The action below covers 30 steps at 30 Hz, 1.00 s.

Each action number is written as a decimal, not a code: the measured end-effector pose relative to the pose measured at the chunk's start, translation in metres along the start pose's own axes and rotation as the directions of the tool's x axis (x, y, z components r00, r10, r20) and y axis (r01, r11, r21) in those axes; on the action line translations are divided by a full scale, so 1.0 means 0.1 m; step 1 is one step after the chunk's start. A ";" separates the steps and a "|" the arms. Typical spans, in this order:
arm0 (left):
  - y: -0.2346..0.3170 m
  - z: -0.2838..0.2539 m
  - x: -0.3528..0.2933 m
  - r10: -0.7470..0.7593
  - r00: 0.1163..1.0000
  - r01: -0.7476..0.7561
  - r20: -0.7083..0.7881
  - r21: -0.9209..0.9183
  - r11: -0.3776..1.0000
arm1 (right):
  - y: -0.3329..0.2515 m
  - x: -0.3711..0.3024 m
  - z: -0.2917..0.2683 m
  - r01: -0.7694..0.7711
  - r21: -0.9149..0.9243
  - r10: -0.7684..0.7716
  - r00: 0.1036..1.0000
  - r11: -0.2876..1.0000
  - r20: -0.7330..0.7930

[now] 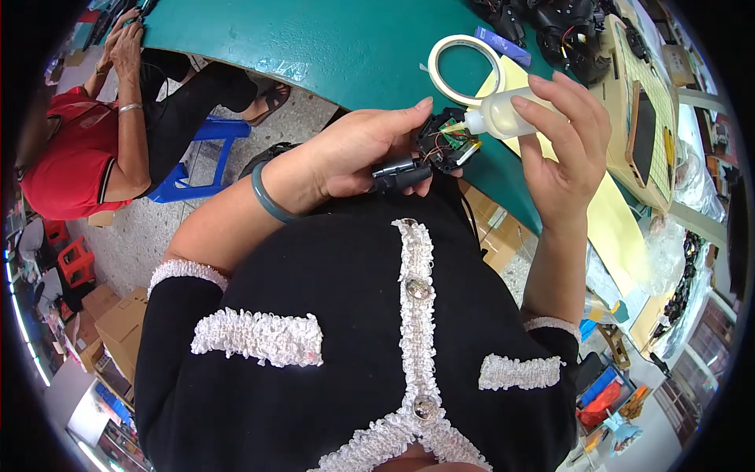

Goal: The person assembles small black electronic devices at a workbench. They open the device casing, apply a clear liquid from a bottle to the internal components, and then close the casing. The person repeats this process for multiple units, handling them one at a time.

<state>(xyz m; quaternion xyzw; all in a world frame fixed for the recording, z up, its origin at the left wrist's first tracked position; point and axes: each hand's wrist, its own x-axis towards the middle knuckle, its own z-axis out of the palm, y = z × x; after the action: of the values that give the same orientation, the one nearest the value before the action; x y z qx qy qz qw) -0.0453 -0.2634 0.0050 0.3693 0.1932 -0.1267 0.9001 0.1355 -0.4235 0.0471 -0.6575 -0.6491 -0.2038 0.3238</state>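
My left hand [350, 149] is closed around a black plastic device [399, 175] whose housing stands open. A small green circuit board [453, 135] and thin wires show inside it. In my right hand [568, 145] is a translucent squeeze bottle [503, 116] of pale liquid, tipped sideways between thumb and fingers. Its thin nozzle points left, right at the circuit board; whether it touches, I cannot tell. Both hands are above the front edge of the green table [354, 55].
A masking tape roll [433, 71] and a blue box [503, 46] lie behind the bottle. Black wired assemblies [562, 35] crowd the back right, near a wooden stand [617, 110] and yellow paper [617, 228]. A person in red [86, 157] sits at left beside a blue stool [189, 177].
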 end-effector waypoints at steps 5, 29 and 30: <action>0.00 0.03 -0.01 -0.005 1.000 0.005 -0.007 0.022 1.000 | -0.01 -0.01 0.01 0.020 -0.012 -0.020 1.000 1.000 0.023; -0.01 0.01 0.03 -0.001 0.999 0.002 0.033 -0.029 1.000 | -0.07 0.03 -0.02 0.064 -0.069 -0.065 0.998 0.996 -0.015; -0.01 0.01 0.03 0.003 0.999 -0.002 0.035 -0.031 1.000 | -0.08 0.03 -0.03 0.067 -0.070 -0.068 0.998 0.995 -0.013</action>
<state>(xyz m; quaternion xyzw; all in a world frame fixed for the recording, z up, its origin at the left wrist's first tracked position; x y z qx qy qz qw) -0.0426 -0.2654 0.0038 0.3531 0.1791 -0.1291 0.9092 0.1286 -0.4234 0.0523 -0.6444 -0.6610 -0.2422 0.2987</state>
